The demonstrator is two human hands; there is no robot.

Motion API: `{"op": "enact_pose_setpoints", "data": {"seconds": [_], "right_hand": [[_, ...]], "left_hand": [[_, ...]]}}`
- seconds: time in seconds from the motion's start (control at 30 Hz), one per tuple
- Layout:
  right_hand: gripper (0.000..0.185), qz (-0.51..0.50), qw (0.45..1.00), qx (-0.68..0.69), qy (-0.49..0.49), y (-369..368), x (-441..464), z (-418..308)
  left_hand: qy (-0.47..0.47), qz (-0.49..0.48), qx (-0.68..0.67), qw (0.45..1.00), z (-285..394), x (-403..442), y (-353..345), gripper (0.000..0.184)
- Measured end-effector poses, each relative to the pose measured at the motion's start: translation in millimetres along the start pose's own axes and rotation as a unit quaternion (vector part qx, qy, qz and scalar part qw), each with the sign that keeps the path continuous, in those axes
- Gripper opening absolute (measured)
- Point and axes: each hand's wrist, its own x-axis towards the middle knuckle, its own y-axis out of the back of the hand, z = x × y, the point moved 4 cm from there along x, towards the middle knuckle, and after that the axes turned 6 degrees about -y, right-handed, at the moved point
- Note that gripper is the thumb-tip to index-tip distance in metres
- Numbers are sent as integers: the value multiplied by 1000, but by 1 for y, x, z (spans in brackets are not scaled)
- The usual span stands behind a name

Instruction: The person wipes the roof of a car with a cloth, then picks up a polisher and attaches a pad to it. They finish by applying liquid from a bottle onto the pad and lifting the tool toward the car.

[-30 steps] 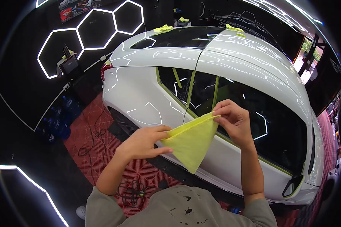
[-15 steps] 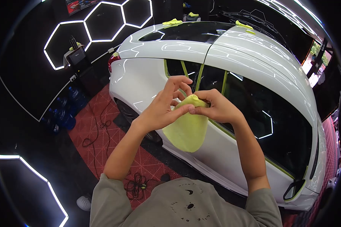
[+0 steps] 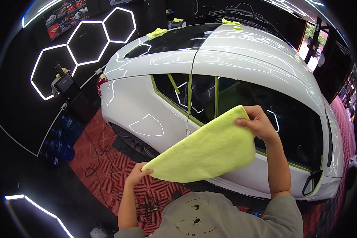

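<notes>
A yellow-green microfibre cloth (image 3: 204, 148) is stretched out between my two hands in front of the white car (image 3: 242, 65). My left hand (image 3: 139, 173) pinches its lower left corner, low over the floor. Higher up, my right hand (image 3: 258, 123) grips the upper right corner, thumb on the near side, close to the car's dark side window (image 3: 271, 99). The cloth hangs slanted and hides part of the car's door. Green tape (image 3: 189, 93) edges the car's windows.
More yellow-green cloths lie on the car's rear glass (image 3: 156, 32) and roof (image 3: 231, 22). Blue water bottles (image 3: 63, 148) stand left on the red tile floor (image 3: 93, 158), where black cables (image 3: 146, 208) lie coiled. The wing mirror (image 3: 313, 183) sticks out at right.
The cloth was bunched between both hands close together; now it is spread wide. My left hand has moved down and left, my right hand slightly right. The view has shifted.
</notes>
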Motion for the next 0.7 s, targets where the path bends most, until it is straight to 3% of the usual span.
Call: {"op": "enact_pose_setpoints", "data": {"seconds": [0.1, 0.13, 0.17, 0.2, 0.23, 0.3, 0.33, 0.43, 0.47, 0.6, 0.63, 0.7], "right_hand": [[25, 52, 994, 89, -32, 15, -4, 26], [33, 53, 990, 126, -29, 23, 2, 45], [45, 3, 971, 236, -35, 23, 9, 69], [49, -60, 942, 314, -105, 17, 8, 102], [54, -120, 899, 387, -169, 6, 4, 135], [54, -58, 897, 335, -283, -17, -11, 212], [54, -51, 887, 352, -295, -32, -22, 224], [54, -34, 847, 374, -376, -48, -50, 248], [53, -24, 825, 374, -423, -50, -58, 255], [53, -58, 818, 417, -393, -63, -66, 242], [53, -78, 844, 355, -395, -72, -65, 232], [54, -93, 867, 291, -393, -91, -56, 217]], "left_hand": [[-131, 50, -187, 972, 15, 11, 36, 48], [-136, 26, -273, 952, 32, 19, 36, 58], [-138, 5, -358, 924, 48, 23, 36, 68], [-136, -47, -384, 912, 16, 33, 44, 80], [-114, -96, -435, 888, 23, 35, 27, 81], [-32, -41, -412, 910, -26, 23, 21, 79], [29, -29, -316, 948, -21, 13, 13, 73], [87, -47, -213, 972, -6, -13, 12, 70], [52, -27, -254, 965, -5, -15, 14, 69], [44, 59, -308, 948, -15, -5, -10, 70], [46, 62, -314, 946, -27, -4, -20, 70], [96, 66, -156, 981, -51, 4, -37, 70]]}}
